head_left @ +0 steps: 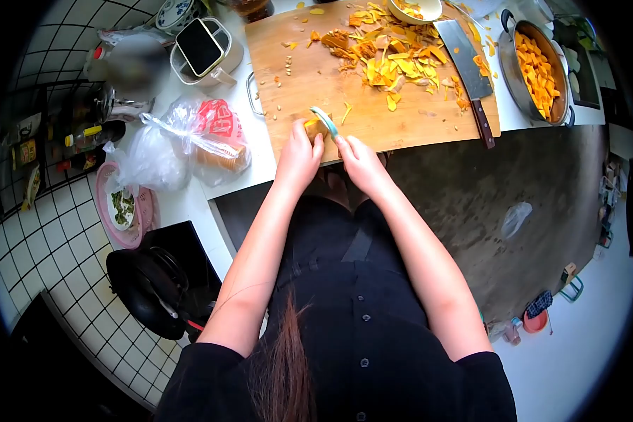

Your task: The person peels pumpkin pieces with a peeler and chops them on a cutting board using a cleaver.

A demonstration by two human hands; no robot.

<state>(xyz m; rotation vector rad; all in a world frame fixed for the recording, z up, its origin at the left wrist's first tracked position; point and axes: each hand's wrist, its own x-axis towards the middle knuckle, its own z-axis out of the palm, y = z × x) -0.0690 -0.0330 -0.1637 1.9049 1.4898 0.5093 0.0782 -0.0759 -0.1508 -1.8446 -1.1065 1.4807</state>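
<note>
My left hand [299, 160] is closed around a piece of pumpkin [317, 131] with orange flesh and tan skin, at the near edge of the wooden cutting board [281, 67]. In my right hand [363, 165] is a peeler [323, 117] with a pale blue-green handle, its head at the pumpkin piece. Whether the blade touches the skin is hard to tell. Orange peelings [401, 68] lie heaped across the board's far half. A cleaver [465, 63] rests at the board's right side, its dark handle over the near edge.
A metal pot [565, 84] of pumpkin cubes [536, 74] stands right of the board, and a white bowl [409, 17] at its far edge. To the left are plastic bags [165, 151], a phone [200, 47] on a container, a pink basket [145, 218] and a black wok [137, 295].
</note>
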